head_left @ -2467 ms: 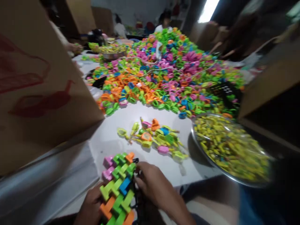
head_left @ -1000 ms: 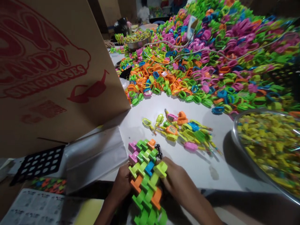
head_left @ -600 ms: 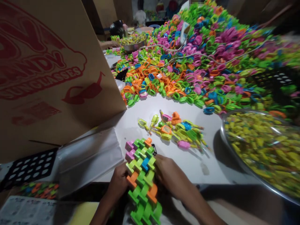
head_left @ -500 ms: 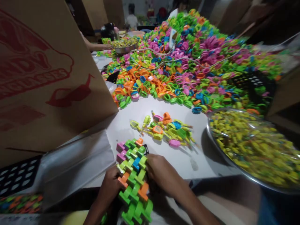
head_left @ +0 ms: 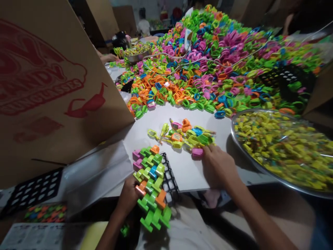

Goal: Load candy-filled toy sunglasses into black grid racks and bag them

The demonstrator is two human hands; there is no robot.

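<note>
My right grip [head_left: 217, 166] narrow, fingertips on pink piece [head_left: 197, 152] just ahead; loose pile [head_left: 186, 136] beyond. Left grip [head_left: 128, 196] clamps filled rack [head_left: 151, 184], long axis toward me.

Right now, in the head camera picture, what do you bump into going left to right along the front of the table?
Cardboard box → left hand → black grid tray of colourful pieces → right hand → metal bowl of yellow pieces.
</note>
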